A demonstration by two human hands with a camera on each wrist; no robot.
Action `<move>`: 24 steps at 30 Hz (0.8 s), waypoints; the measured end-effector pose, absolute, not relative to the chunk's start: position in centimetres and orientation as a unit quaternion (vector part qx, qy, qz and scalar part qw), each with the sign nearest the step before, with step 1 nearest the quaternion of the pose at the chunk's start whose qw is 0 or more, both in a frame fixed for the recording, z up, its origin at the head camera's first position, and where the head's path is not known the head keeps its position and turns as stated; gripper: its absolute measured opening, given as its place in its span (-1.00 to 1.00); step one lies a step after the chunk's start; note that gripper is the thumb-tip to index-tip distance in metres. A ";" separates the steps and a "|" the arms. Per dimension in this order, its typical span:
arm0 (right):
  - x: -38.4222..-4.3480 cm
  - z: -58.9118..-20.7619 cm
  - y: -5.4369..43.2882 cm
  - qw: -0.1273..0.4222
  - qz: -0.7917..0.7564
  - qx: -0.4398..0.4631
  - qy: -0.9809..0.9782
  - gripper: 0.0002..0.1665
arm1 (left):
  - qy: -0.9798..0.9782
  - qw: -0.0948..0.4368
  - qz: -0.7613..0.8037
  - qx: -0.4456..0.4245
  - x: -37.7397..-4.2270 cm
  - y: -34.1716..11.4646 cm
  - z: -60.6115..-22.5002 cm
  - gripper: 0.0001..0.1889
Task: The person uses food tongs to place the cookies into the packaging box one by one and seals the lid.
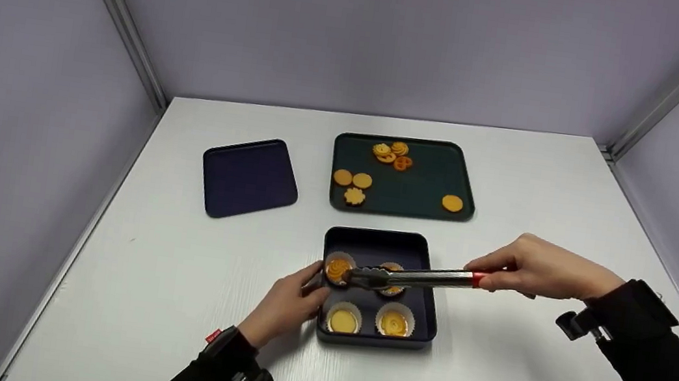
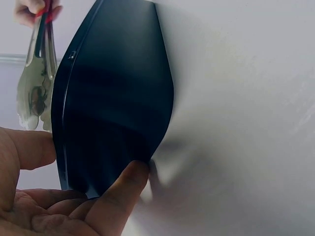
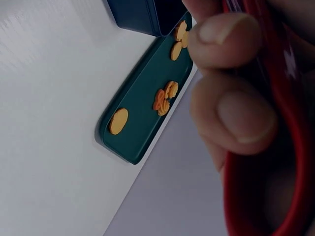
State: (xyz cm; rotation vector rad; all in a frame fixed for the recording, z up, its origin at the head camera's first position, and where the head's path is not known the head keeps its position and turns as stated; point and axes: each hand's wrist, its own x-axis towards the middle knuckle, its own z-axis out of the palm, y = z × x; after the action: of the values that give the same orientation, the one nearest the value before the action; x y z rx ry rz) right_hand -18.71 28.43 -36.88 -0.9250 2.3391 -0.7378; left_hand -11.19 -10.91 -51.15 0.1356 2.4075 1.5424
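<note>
My left hand holds the left wall of a deep dark blue square pan, thumb at the rim and a finger low on the outer side. In my right hand are metal tongs with red handles. Their tips reach over the pan to a swirl cookie in the back left paper cup; whether they grip it I cannot tell. The tongs partly cover the back right cup. A plain round cookie sits in the front left cup, a swirl cookie in the front right.
Behind the pan lies a green tray with swirl cookies and pretzels at the back, several cookies at front left and a round cookie at front right. A flat dark blue tray lies to the left. Walls enclose the white table.
</note>
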 end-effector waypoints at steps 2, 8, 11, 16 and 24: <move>-18.7 -36.8 28.5 0.255 -0.273 -0.338 0.864 -0.70 | 0.833 0.139 0.533 0.046 -11.2 -10.9 -51.2 -0.33; -18.9 -36.5 29.2 0.247 -0.275 -0.316 0.874 -0.66 | 0.839 0.131 0.526 0.051 -11.2 -10.9 -51.2 -0.34; -19.0 -36.5 29.7 0.238 -0.274 -0.304 0.881 -0.60 | 0.835 0.132 0.531 0.051 -11.3 -10.9 -51.2 -0.34; -19.3 -36.6 30.4 0.209 -0.279 -0.289 0.892 -0.52 | 0.831 0.135 0.538 0.051 -11.3 -10.9 -51.3 -0.34; -19.9 -37.0 31.2 0.146 -0.285 -0.261 0.911 -0.52 | 0.815 0.144 0.559 0.046 -11.2 -10.9 -51.3 -0.33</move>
State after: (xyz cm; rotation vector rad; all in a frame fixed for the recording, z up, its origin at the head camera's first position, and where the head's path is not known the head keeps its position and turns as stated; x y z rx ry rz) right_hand -19.88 31.21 -37.02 -0.7529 2.6223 -0.8217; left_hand -11.20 -10.91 -51.33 0.1338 2.3507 1.6118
